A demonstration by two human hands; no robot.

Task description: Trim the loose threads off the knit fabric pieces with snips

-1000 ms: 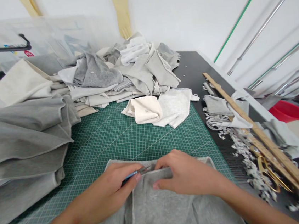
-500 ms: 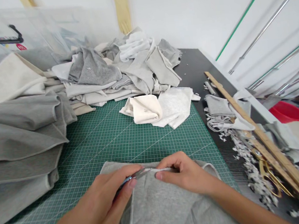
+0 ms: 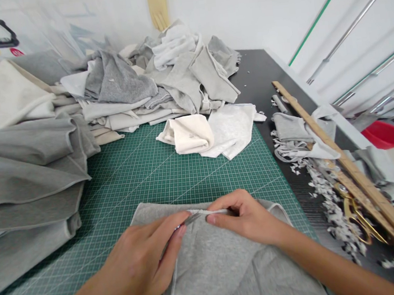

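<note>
My left hand (image 3: 142, 249) is closed around small thread snips; their metal blades (image 3: 192, 217) point right and lie at the edge of a grey piece of fabric (image 3: 227, 266). The handle is mostly hidden by my fingers. My right hand (image 3: 248, 217) pinches the pale edge of that fabric between thumb and fingers, just right of the blade tips. The fabric lies in front of me, partly folded, on a green gridded cutting mat (image 3: 132, 173).
Grey fabric (image 3: 28, 184) is stacked at the left. A heap of cloth pieces (image 3: 119, 80) lies at the back, with a folded cream cloth (image 3: 193, 133) before it. At the right are a wooden ruler (image 3: 323, 139), gold-handled scissors (image 3: 358, 224) and scraps (image 3: 329, 204).
The view has tilted slightly down, so the background sits higher. My left hand has turned a little and more of the blade shows against the fabric edge. My right hand keeps its pinch.
</note>
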